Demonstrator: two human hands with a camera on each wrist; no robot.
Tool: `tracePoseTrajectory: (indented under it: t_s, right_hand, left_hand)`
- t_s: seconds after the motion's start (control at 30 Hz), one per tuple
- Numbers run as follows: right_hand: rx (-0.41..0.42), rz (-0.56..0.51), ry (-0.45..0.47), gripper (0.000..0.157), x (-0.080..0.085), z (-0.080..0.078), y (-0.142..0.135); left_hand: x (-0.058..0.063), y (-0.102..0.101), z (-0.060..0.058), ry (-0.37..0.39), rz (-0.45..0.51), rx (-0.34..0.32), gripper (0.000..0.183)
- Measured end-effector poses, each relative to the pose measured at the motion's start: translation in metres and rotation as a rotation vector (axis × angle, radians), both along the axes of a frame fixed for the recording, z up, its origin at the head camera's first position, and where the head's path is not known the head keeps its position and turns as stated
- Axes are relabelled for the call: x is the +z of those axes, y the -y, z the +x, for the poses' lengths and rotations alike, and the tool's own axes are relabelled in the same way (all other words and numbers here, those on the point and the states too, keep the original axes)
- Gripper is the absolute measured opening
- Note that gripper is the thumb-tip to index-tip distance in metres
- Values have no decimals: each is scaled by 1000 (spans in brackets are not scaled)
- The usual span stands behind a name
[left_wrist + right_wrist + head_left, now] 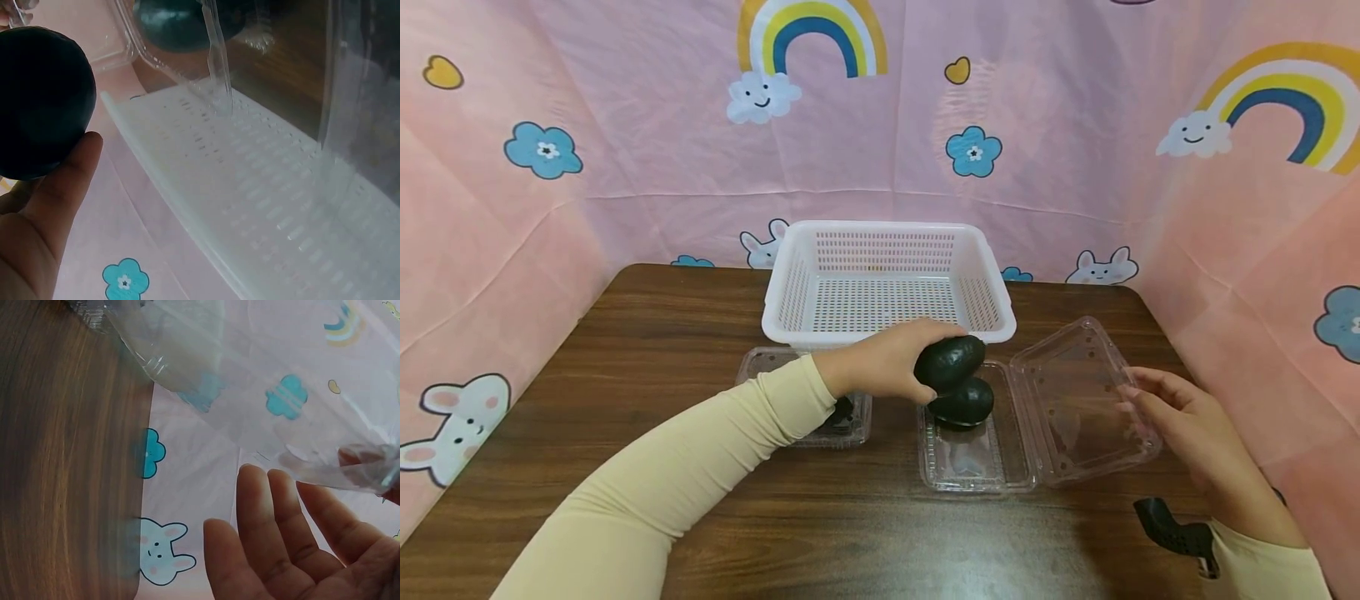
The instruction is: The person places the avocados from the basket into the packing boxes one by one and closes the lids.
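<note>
A dark green avocado (951,362) is in my left hand (887,358), gripped between thumb and fingers. Directly beneath it, a second avocado (966,403) lies in the back half of a clear plastic clamshell box (970,473). The held avocado (44,103) fills the left side of the left wrist view. My right hand (1198,429) pinches the outer edge of the box's raised lid (1075,400), which tilts out to the right. In the right wrist view, several fingers (256,519) extend below the lid's edge.
Behind the boxes stands a white perforated plastic basket (790,250). Another clear box (853,433) with something dark inside sits to the left, partly hidden by my left forearm. Patterned pink cloth (865,158) walls the brown wooden table (820,533) at the back and sides.
</note>
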State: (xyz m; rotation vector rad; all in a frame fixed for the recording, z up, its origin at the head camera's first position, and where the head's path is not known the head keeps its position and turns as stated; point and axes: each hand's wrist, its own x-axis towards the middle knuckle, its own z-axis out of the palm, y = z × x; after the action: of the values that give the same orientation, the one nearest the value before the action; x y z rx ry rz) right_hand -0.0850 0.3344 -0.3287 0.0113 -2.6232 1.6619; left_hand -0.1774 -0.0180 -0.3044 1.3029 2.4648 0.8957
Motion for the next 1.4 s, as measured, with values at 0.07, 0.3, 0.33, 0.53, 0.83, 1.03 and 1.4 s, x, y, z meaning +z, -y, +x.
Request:
tracePoseTrajectory:
  t_s: [0.07, 0.3, 0.33, 0.53, 0.83, 1.03, 1.4]
  right_hand:
    - [8, -27, -3, 24, 0, 0, 0]
    - [9, -56, 3, 24, 0, -1, 1]
    - [11, -72, 0, 24, 0, -1, 1]
    - [0, -62, 1, 20, 1, -1, 2]
    - [-5, 82, 23, 30, 2, 1, 3]
    - [3, -25, 7, 21, 0, 2, 1]
    - [-9, 8, 29, 20, 4, 1, 4]
  left_hand:
    - [-2, -1, 2, 9, 6, -9, 76]
    - [-10, -3, 6, 25, 19, -41, 73]
    - [-11, -3, 7, 26, 16, -42, 74]
    - [-15, -8, 13, 21, -25, -26, 75]
    - [-20, -11, 23, 33, -61, -42, 77]
    - [-28, -14, 26, 51, -64, -56, 78]
    - [-34, -17, 33, 109, -120, -30, 81]
